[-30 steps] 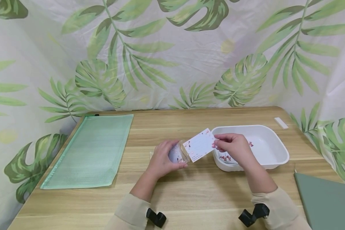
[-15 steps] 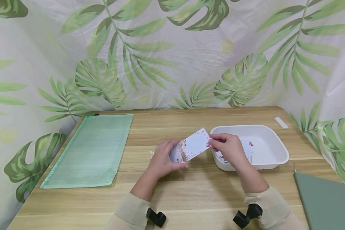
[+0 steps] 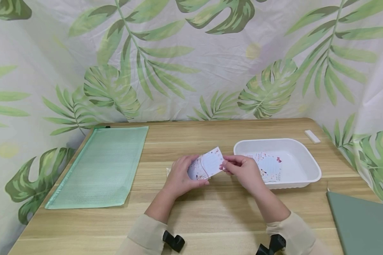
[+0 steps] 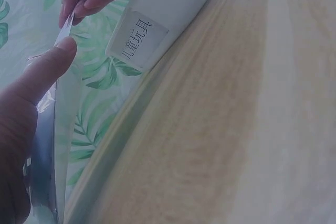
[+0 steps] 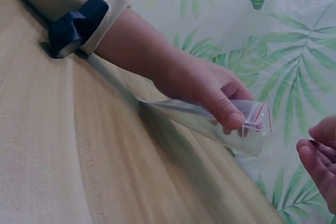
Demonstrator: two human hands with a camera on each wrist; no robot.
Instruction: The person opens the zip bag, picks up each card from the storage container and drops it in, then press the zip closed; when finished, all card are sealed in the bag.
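Observation:
My left hand (image 3: 178,179) grips a clear zip-top plastic bag (image 5: 254,129) with a red line along its mouth, thumb on the near side and fingers beyond. A pale card (image 3: 213,160) with small floral and animal prints lies partly inside the bag, its outer end sticking out to the right. At that end, thumb and fingers of my right hand (image 3: 243,172) pinch the card's corner. More printed cards (image 3: 269,166) lie in the left part of the white tray (image 3: 301,156), just beyond my right hand. The bag's lower end is hidden behind my left hand.
A green mesh zip pouch (image 3: 99,168) lies flat on the left of the wooden table (image 3: 210,219). On the right are a dark green folder (image 3: 364,223) and a small white strip (image 3: 312,136) at the back. The tray's side bears a label (image 4: 137,39) with Chinese characters.
My right hand has moved left and slightly toward me, sliding the card from the bag's mouth farther into the bag. My left hand has stayed put. More of the tray's cards show.

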